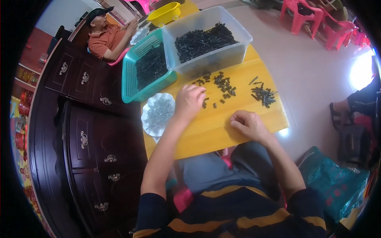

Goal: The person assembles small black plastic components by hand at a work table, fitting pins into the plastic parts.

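My left hand is over the yellow tabletop, fingers bent and close together beside a few short black tube pieces; its fingertips are partly hidden. Further right, my right hand is low over the table with its fingers curled in and the thumb against them. What either hand holds, if anything, I cannot make out. Beyond my hands lies a loose cluster of short black pieces. A pile of longer, thin black pieces sits at the right. Left of my left hand stands a white scalloped dish with small clear or grey pieces.
A teal basket and a clear plastic bin, both holding black pieces, stand at the back. Behind them is a yellow tub. A dark wooden cabinet borders the left side. Another person sits at the far left.
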The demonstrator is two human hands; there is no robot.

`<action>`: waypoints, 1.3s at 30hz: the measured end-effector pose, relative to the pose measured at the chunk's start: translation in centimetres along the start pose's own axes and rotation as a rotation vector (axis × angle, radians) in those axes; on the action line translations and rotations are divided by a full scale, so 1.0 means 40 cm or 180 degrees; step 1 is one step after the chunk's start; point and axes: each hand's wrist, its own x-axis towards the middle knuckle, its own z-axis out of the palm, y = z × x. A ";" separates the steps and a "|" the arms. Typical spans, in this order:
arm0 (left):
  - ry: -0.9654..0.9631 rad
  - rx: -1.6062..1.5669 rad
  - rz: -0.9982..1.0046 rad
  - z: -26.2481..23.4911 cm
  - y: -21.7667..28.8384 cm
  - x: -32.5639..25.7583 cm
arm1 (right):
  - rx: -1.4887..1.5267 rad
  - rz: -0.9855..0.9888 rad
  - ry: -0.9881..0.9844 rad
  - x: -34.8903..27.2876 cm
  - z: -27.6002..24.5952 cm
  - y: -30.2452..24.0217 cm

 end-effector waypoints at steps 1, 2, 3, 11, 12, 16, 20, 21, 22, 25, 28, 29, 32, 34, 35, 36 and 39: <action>0.0001 -0.0006 0.0017 0.019 0.003 0.019 | 0.0039 -0.0052 -0.0004 0.000 0.003 0.000; -0.0039 0.0071 0.0059 0.041 0.005 0.038 | 0.0034 -0.0043 0.0024 -0.001 0.003 0.001; -0.0081 0.0151 0.0099 0.061 0.005 0.054 | 0.0051 -0.0041 -0.0006 -0.001 0.003 0.002; -0.0308 0.0225 0.0076 0.139 0.000 0.106 | 0.0076 -0.0018 -0.0042 0.005 -0.002 0.012; -0.0269 0.0216 0.0115 0.143 -0.003 0.107 | 0.0058 -0.0067 -0.0050 0.006 -0.003 0.012; -0.0290 0.0382 0.0239 0.148 -0.006 0.113 | 0.0071 -0.0118 -0.0066 0.009 -0.003 0.014; -0.0267 0.0604 0.0381 0.143 0.014 0.116 | 0.0016 -0.0106 -0.0074 0.006 -0.004 0.014; -0.0277 0.0517 0.0288 0.143 0.015 0.113 | 0.0005 -0.0121 -0.0056 0.006 -0.003 0.015; -0.0287 0.0429 0.0197 0.143 0.016 0.110 | -0.0006 -0.0135 -0.0037 0.006 -0.002 0.014; -0.0399 0.0273 0.0106 0.147 0.018 0.105 | -0.0048 -0.0031 -0.0083 0.005 -0.003 0.006; -0.0411 0.0262 0.0043 0.154 0.022 0.112 | -0.0058 -0.0034 -0.0069 0.004 -0.004 0.003; -0.0410 0.0260 0.0049 0.156 0.026 0.115 | -0.0060 -0.0034 -0.0063 0.004 -0.005 0.003; -0.0381 0.0351 0.0081 0.161 0.031 0.118 | -0.0024 -0.0033 -0.0076 0.005 -0.006 0.003; -0.0395 0.0337 0.0037 0.164 0.027 0.117 | 0.0007 -0.0089 -0.0059 0.007 -0.001 0.010; -0.0397 0.0337 0.0040 0.163 0.029 0.118 | 0.0008 -0.0088 -0.0057 0.007 -0.002 0.009; -0.0445 0.0346 0.0003 0.161 0.031 0.119 | 0.0005 -0.0083 -0.0067 0.006 -0.003 0.009; -0.0484 0.0339 -0.0025 0.159 0.029 0.118 | 0.0002 -0.0087 -0.0087 0.007 -0.002 0.010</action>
